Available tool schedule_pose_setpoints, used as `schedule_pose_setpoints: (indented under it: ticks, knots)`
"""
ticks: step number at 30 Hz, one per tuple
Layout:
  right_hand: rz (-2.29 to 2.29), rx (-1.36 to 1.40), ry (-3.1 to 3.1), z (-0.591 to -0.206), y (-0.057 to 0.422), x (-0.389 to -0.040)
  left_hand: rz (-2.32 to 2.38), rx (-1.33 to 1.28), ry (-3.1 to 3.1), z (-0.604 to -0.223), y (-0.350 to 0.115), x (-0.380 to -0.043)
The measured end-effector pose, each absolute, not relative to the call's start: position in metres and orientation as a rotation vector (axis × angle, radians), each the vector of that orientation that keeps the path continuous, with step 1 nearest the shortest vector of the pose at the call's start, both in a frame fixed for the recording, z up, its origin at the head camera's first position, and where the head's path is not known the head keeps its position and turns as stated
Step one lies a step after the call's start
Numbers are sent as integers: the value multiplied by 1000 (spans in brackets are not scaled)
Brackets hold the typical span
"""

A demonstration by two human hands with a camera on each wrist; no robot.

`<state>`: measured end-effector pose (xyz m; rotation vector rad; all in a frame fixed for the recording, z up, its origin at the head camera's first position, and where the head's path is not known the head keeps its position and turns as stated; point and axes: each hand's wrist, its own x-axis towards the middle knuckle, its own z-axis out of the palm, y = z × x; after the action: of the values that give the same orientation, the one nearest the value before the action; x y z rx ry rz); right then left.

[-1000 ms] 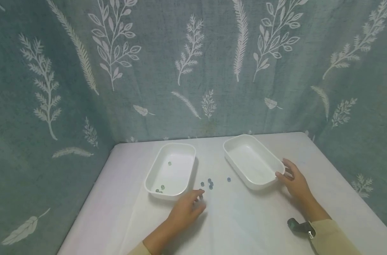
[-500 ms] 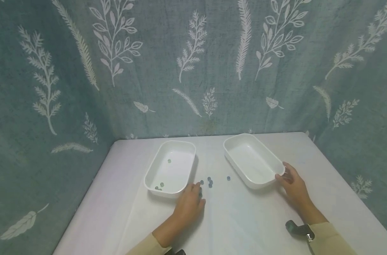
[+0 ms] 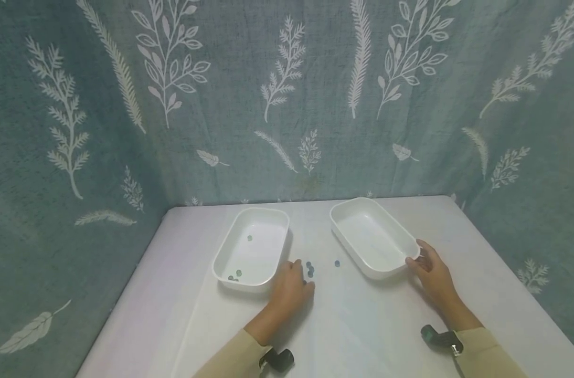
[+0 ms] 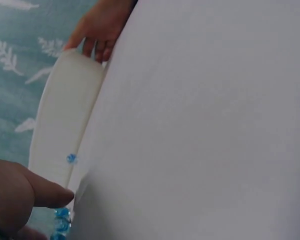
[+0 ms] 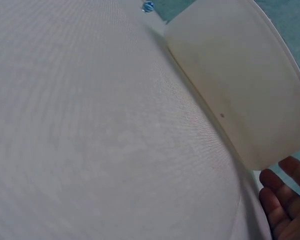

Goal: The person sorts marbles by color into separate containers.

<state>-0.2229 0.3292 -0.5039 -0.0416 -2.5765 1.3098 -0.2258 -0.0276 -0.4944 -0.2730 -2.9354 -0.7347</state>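
My left hand [image 3: 289,289] reaches over the table beside the left white tray [image 3: 214,266], thumb spread from its bent fingers. Small blue glass marbles [image 3: 310,269] lie close to its fingertips, and another peeks out by the thumb. From the left wrist, the thumb [image 4: 52,194] reaches just above a row of blue marbles [image 4: 61,224]. My right hand [image 3: 435,275] holds the near right corner of a second white tray [image 3: 369,236], thumb at the rim and fingers around the outside. That tray's outer wall [image 5: 235,75] fills much of the right wrist view.
Several greenish marbles [image 3: 238,273] lie in the left tray. A single blue marble [image 3: 337,263] sits between the trays. A leaf-patterned blue-green cloth [image 3: 287,105] hangs behind the white table [image 3: 362,336] and along its sides.
My left hand has moved forward and right, now covering the nearer marbles that showed beside it. My right hand keeps its hold on the right tray, which stays put.
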Motion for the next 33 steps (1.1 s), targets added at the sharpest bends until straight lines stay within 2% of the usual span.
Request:
schedule_pose_setpoints:
  ticks: [33]
  knots:
    - [1273,-10,-2599,-504,330,-223,-879,-348,-2954,-493,0,-272]
